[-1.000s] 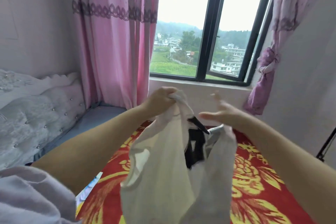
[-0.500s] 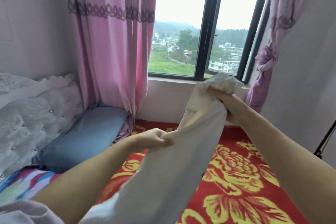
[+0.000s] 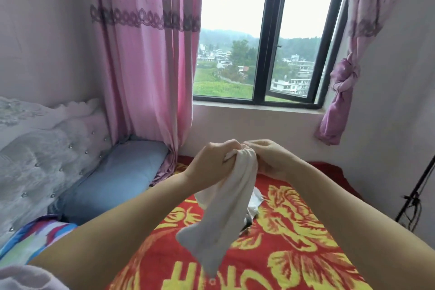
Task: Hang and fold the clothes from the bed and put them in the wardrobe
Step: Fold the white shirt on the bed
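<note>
I hold the white garment (image 3: 226, 207) up in front of me, above the bed (image 3: 294, 254). My left hand (image 3: 211, 162) curls round its bunched top edge, and my right hand (image 3: 266, 160) pinches the same edge just beside it, knuckles almost touching. The cloth hangs down in a twisted strip, its lower end over the red and yellow blanket. A blue pillow (image 3: 113, 179) lies near the headboard (image 3: 42, 148), under the pink curtain (image 3: 146, 54) by the window (image 3: 266, 30).

Two hands (image 3: 213, 163) (image 3: 270, 160), one white garment (image 3: 221, 214), one pillow (image 3: 113, 179)
</note>
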{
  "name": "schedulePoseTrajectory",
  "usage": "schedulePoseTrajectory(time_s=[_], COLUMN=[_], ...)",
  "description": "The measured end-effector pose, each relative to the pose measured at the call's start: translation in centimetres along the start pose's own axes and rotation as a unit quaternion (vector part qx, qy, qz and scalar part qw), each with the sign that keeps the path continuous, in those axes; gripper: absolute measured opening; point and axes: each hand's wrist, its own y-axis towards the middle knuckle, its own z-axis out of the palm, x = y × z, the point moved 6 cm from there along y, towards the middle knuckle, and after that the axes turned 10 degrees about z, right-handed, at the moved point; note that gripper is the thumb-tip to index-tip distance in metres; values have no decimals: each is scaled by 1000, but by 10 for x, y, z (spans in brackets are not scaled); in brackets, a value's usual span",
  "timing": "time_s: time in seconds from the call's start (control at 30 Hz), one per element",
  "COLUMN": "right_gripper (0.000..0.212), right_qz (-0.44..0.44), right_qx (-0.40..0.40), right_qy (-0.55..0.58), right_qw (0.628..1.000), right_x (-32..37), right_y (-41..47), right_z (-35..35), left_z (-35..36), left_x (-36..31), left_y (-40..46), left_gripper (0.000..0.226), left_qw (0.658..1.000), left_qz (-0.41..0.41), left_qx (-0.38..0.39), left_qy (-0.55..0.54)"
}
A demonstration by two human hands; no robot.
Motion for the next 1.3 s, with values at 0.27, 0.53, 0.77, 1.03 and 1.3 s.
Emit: schedulePoseTrajectory(time_s=[0.27,0.53,0.77,1.03,1.3], right_gripper=[12,44,26,66,6], right_qz=[-104,-63,-95,46,-242], right_qx=[67,-1,-154,51,-124], right_qy=[-59,-381,-390,-358,-566], right_qw=[991,922,903,931,779], right_x=[68,66,68,26,50], right_y=[-29,-43,-52,-73,-70], right_z=[17,6,-39,-62,-38], left_z=[-11,-5,-8,-70,-103], left_x=[22,28,44,77,79], left_y=[-16,-13,-29,-34,-7], left_gripper=[48,31,17,28,41], left_qw=[978,930,961,925,918], left_qz=[-152,-245,-232,-365,-368], left_qx=[19,-61,145,-17,-122], left_qy=[-141,-268,36,-105,-80])
